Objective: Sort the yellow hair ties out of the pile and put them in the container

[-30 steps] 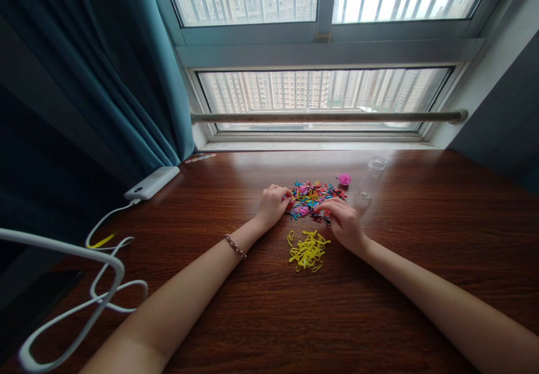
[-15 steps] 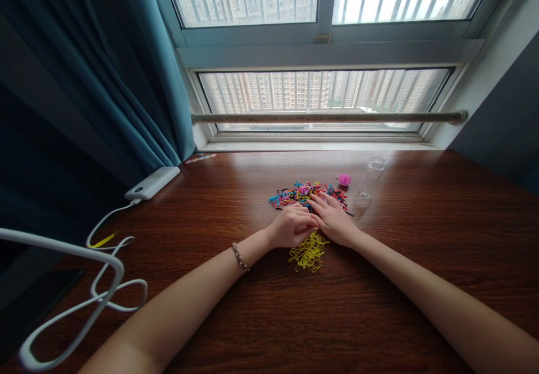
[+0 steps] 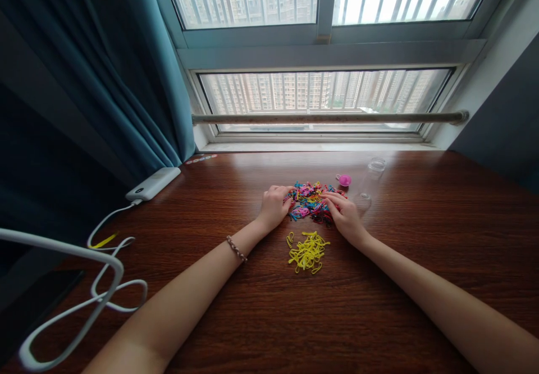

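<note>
A heap of mixed-colour small rubber bands (image 3: 310,201) lies on the brown wooden table. My left hand (image 3: 274,208) is at the heap's left edge, with its curved fingers and thumb apart around the bands there. On the right side, my right hand (image 3: 346,218) rests with its fingers stretched over the heap and its thumb apart from them. Neither hand visibly grips a band, though some fingertips are partly hidden among the bands. A smaller pile of yellow rubber bands (image 3: 309,252) lies nearer to me, below both hands, with a stray band at its upper left.
Behind the heap sit a pink lid (image 3: 344,180) and a clear plastic bottle (image 3: 372,178). A white power bank (image 3: 153,184) with a white cable (image 3: 113,276) is at the left, by the blue curtain (image 3: 138,82). A window with a rail (image 3: 328,118) borders the table's far edge.
My left hand has moved up and left from above the yellow pile to the mixed heap, its fingers opening. My right hand has shifted slightly right. Another yellow band now lies at the yellow pile's upper left.
</note>
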{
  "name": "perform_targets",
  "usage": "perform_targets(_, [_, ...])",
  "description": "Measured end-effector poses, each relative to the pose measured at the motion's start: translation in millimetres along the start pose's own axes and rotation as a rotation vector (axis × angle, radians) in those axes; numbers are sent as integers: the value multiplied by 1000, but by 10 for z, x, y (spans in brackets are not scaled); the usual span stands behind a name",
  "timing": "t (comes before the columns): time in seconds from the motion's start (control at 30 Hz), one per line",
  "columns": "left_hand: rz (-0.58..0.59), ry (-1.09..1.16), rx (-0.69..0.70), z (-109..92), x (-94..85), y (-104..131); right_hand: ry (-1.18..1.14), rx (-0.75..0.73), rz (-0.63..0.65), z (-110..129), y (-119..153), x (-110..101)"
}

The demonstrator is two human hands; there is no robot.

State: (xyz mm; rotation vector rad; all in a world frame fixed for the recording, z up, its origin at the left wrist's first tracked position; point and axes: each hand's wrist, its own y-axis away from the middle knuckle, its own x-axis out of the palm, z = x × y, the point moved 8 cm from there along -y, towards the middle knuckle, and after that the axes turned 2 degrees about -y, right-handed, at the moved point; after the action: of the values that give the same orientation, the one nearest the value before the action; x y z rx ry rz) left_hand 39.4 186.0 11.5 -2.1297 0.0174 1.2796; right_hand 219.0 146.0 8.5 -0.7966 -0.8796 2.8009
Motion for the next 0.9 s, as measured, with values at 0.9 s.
perform_targets(0.9, [-176,580,-418,569,53,18,-310,353,-222,-402,57,-173])
